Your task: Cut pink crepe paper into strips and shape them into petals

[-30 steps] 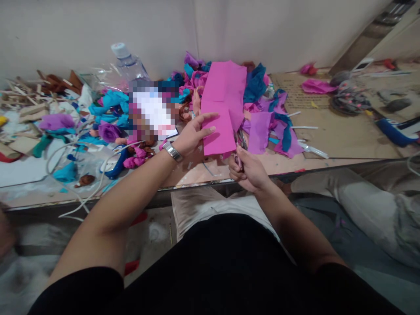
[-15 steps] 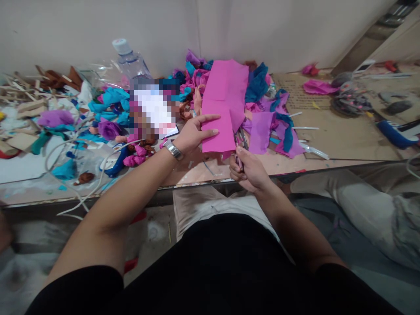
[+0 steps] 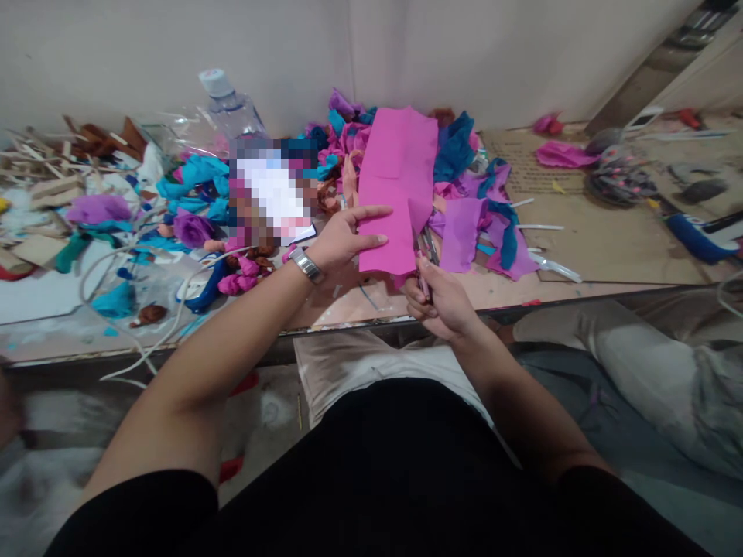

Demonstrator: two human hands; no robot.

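Observation:
A long sheet of bright pink crepe paper [image 3: 390,174] is held up over the table's front edge, with a slit in its right side. My left hand [image 3: 348,236] grips its left edge, thumb and index finger on the front face and the other fingers hidden behind. In my right hand [image 3: 436,298] is a pair of scissors [image 3: 428,246], fingers wrapped round the handles. The blades point up and away along the paper's right side, partly hidden by it. Just right of them lies a purple paper piece [image 3: 460,232].
Crumpled teal paper [image 3: 456,151], pink scraps and a purple paper rose [image 3: 193,228] crowd the table. A clear bottle [image 3: 232,112] stands behind a phone [image 3: 279,197]. White cable [image 3: 166,333] hangs over the front edge at left. Cardboard [image 3: 627,247] covers the right side, beside another person's leg [image 3: 632,348].
The pink paper's lower right corner has shifted slightly down towards my right hand. Both hands stay almost in place, still holding the paper and the scissors.

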